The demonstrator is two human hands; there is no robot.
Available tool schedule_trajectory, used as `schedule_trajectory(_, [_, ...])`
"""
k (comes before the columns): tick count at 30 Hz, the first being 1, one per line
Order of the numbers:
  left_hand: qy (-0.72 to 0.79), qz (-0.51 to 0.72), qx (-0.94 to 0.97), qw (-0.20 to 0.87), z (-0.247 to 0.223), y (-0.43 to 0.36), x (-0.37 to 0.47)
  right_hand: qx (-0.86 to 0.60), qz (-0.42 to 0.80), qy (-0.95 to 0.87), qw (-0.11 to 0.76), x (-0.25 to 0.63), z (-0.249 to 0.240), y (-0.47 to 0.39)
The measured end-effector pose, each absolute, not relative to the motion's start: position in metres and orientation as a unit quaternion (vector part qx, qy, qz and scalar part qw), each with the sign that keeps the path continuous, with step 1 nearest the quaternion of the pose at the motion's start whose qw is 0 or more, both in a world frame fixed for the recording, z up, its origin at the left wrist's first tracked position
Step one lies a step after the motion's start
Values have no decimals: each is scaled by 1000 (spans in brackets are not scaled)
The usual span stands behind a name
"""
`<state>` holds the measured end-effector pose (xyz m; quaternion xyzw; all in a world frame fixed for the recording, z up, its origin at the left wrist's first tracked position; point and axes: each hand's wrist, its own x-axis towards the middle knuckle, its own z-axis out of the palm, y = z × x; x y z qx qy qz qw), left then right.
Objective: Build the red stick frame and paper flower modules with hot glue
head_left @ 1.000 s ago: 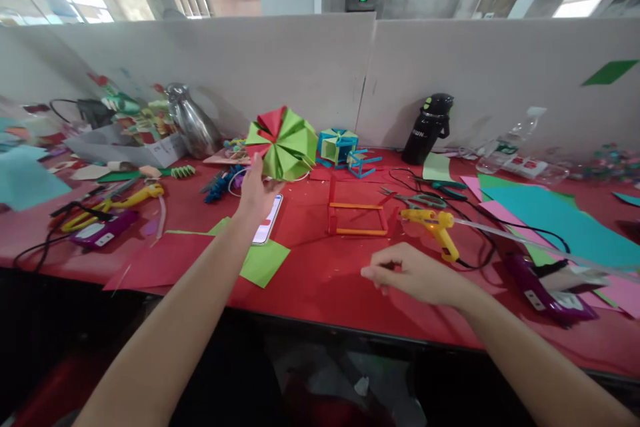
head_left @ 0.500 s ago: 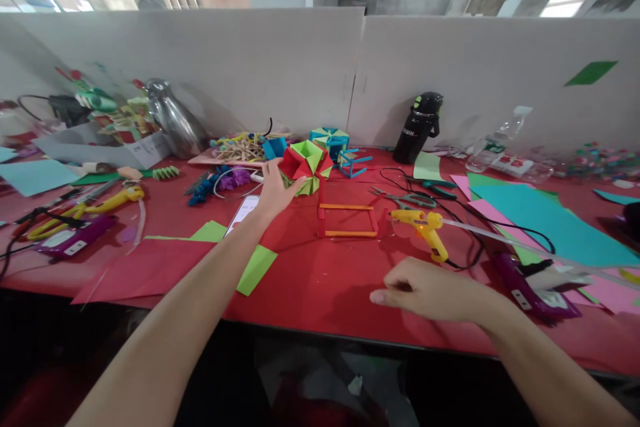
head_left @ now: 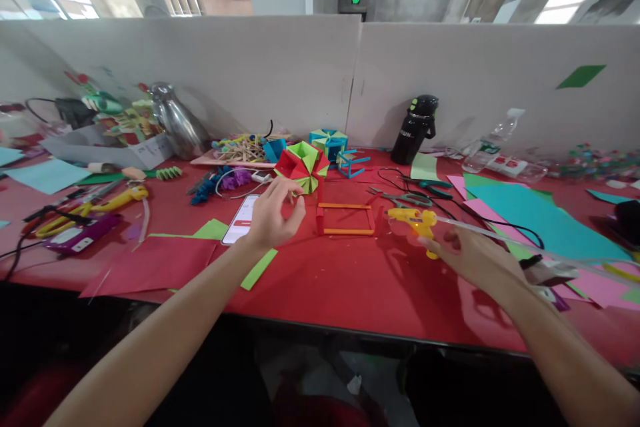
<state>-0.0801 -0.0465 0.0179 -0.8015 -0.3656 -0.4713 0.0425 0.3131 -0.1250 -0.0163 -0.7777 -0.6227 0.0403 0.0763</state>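
Observation:
My left hand hovers between the phone and the stick frame, its thumb and fingers curved but apart with nothing in them. Just beyond its fingertips sits a red and green folded-paper ball. The frame of red and orange sticks lies in the middle of the table. To its right is a yellow glue gun with a long clear glue stick in its back. My right hand is by the gun's handle, thumb stretched towards it and fingers apart; whether it touches the handle I cannot tell.
Pliers and a black cable lie behind the glue gun. Coloured paper sheets cover the right side. A black bottle and a steel jug stand near the partition. Red paper and another glue gun are left.
My left hand has left the folded-paper ball and come back towards me. My right hand has moved right and forward to the glue gun, its fingers opening from a loose curl.

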Motion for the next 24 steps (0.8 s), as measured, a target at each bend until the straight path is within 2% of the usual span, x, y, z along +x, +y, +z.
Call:
schedule_trajectory(7, [-385, -402, -829, 56, 25, -68, -107, -735, 50, -654, 172, 296, -40, -93])
schedule_trajectory(12, [-383, -352, -854, -8, 22, -79, -113, -707, 116, -640, 277, 299, -53, -89])
schedule_trajectory(15, [-380, -331, -862, -52, 17, -80, -110, -718, 149, -605, 309, 304, -53, -91])
schedule_trajectory(20, [-472, -395, -782, -101, 6, -66, -116, -728, 190, -579, 315, 311, -56, -92])
schedule_trajectory(24, [-529, -466, -707, -50, 12, -24, -127, -719, 174, -592, 321, 308, -63, -92])
